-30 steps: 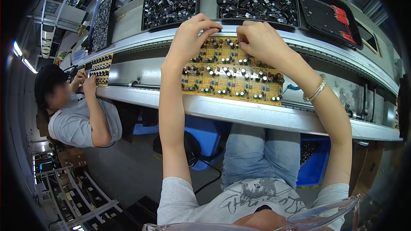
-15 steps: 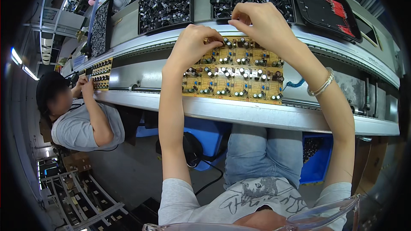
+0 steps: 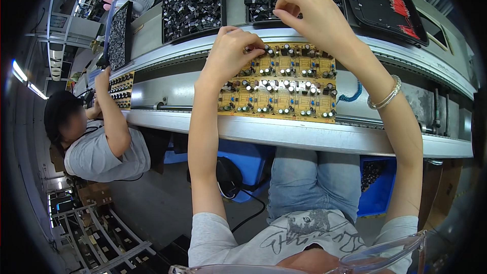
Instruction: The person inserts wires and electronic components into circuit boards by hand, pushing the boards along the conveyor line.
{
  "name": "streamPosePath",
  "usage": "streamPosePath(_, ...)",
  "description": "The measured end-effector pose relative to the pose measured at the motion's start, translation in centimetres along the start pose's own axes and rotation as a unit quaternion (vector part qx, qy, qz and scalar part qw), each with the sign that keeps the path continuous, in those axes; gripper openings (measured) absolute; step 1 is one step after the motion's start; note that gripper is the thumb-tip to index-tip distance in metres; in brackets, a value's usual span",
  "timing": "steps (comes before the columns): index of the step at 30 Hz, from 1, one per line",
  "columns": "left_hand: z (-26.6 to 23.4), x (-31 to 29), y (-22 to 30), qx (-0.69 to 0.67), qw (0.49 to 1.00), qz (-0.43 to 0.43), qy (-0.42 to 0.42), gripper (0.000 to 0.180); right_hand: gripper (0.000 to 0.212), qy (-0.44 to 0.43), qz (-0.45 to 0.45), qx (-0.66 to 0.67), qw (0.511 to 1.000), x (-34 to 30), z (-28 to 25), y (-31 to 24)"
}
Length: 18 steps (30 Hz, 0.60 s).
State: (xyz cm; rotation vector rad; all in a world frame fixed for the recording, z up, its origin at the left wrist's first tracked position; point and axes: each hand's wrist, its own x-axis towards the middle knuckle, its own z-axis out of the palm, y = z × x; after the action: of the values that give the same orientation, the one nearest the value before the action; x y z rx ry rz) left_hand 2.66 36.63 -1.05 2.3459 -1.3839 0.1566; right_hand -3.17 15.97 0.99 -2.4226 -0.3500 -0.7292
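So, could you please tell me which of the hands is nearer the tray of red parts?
Right. The right hand hovers just left of the tray of red parts; the left hand sits farther left.

**Both arms stretched up the frame, fingertips pinched**

The left forearm rises from the lower middle of the frame, bare below a short grey sleeve, nearly straight up to the left hand [image 3: 231, 56] in the upper middle. That hand is bent forward at the wrist, its fingers curled down and drawn together in a tight grip at the tips.

The right arm climbs from the lower right, slanting leftward past a bracelet-ringed wrist to the right hand [image 3: 309, 18] near the top centre. It sits higher than the left, knuckles arched, thumb and forefinger pinched at its left end. The hands are near, not touching.
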Motion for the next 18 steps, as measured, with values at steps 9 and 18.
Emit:
streamPosePath(9, 0.3, 0.1, 0.0, 0.005, 1.0, 0.008, -0.005, 0.007, 0.017, 0.008, 0.013, 0.009, 1.0, 0.4, -1.1, 0.6)
streamPosePath(18, 0.7, 0.1, 0.2, 0.021, 1.0, -0.006, -0.01, 0.008, 0.017, 0.02, 0.021, -0.013, 0.999, 0.5, -1.3, 2.7)
